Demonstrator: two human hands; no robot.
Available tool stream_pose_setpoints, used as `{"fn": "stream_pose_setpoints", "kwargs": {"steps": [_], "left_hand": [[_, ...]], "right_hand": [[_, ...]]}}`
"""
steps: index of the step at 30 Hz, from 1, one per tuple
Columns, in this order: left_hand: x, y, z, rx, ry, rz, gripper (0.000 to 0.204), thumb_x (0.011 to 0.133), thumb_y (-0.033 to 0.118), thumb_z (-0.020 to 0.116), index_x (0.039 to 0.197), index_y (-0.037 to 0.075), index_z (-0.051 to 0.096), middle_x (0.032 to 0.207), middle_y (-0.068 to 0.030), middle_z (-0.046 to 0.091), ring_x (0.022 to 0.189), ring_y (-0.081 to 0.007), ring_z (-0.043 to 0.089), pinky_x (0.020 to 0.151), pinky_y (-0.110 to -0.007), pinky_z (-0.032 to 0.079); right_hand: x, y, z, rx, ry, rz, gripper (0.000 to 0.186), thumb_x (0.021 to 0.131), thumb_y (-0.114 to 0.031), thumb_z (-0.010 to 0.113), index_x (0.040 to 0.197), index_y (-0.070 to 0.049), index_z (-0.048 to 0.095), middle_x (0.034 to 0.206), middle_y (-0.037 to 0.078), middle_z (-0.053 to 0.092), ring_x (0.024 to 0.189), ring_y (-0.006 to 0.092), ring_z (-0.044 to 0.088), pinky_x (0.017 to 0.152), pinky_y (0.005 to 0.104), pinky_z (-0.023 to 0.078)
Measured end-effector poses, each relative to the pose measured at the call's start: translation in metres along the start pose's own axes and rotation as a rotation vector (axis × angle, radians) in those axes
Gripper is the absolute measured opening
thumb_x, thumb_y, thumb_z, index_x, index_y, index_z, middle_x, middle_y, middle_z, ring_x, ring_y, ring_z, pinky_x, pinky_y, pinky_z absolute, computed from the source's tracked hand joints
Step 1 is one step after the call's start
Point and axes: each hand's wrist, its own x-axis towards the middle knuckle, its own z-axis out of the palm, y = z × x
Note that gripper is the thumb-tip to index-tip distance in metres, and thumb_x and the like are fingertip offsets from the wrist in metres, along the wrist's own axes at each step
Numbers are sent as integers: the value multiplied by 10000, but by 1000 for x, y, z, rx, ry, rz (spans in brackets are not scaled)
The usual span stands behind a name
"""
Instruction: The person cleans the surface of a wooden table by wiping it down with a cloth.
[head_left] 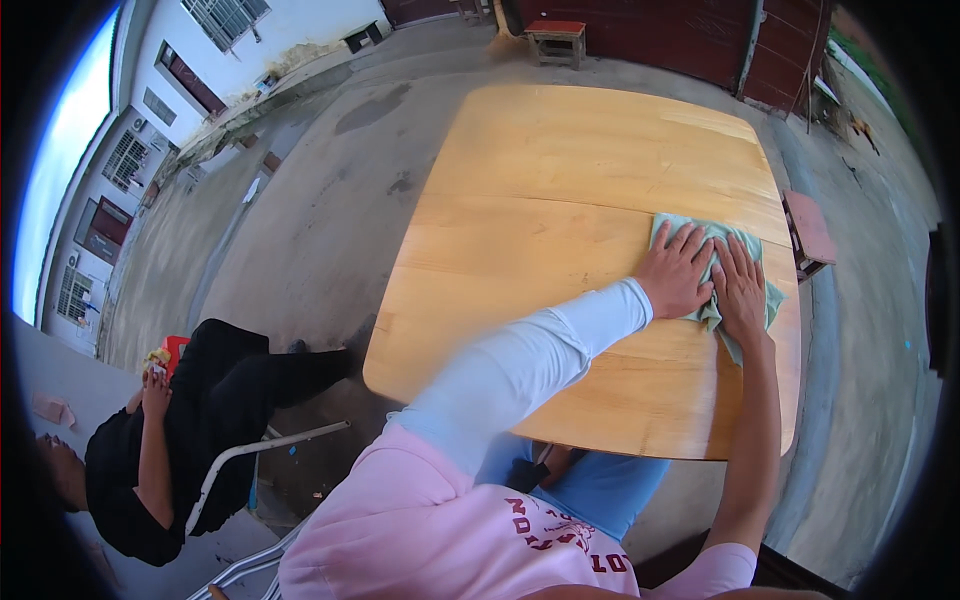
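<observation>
Both hands flat on the cloth (773, 303), no pinch visible. Left hand (675, 272) has its fingers a little apart; right hand (740, 290) has its fingers closer together, right beside the left. Palms down, cloth underneath, bunched and creased rather than smooth. Cloth sits on the wooden table (520, 230), toward its right side, a loose tail trailing below the right hand.

Risks, my read:

- Cloth slip. Nothing hooks its edge, so it's friction only; a sideways shove could let palms skate over it or fold it further.
- Patchy contact. The folds could leave bare gaps under the hands.
- Overrun. Right table edge is close; pushing too far right could put cloth and fingers over the side, toward the reddish stool (808, 228) standing just beyond.
- Seam snag. A joint line crosses the table top near the cloth; a raised lip could catch fabric. Can't tell if it's raised.
- Table shift. Both arms reach well out, so a hard lean could rock it — legs are hidden, so stability is unknown.
- Sleeve drag. White sleeve (570, 340) spans the table top; if it's touching, it could rub. Can't tell from this angle.
</observation>
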Motion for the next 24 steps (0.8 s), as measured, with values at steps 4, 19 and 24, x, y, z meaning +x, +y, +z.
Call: {"fn": "stream_pose_setpoints", "kwargs": {"steps": [4,19,24], "left_hand": [[26,-5,8,24,-16,-36,588,873,403,473,1336,43,456,1405,-173,424,1323,-317,359,1091,-546,210],[-45,8,-44,-9,-132,144,587,872,380,534,1342,40,445,1388,-177,428,1325,-315,352,1093,-540,222],[-105,39,-86,-112,-200,239,648,868,415,542,1370,26,411,1421,-203,380,1324,-329,351,1101,-548,205]], "right_hand": [[24,15,6,-27,16,72,449,997,-357,338,1419,-208,379,1497,60,328,1394,236,280,1129,450,205],[-70,-54,-16,-32,72,68,470,982,-364,361,1401,-153,386,1480,119,334,1382,285,285,1131,470,185],[-147,-97,-48,70,67,54,527,909,-318,483,1383,-100,404,1459,151,352,1371,303,300,1117,483,209]]}}
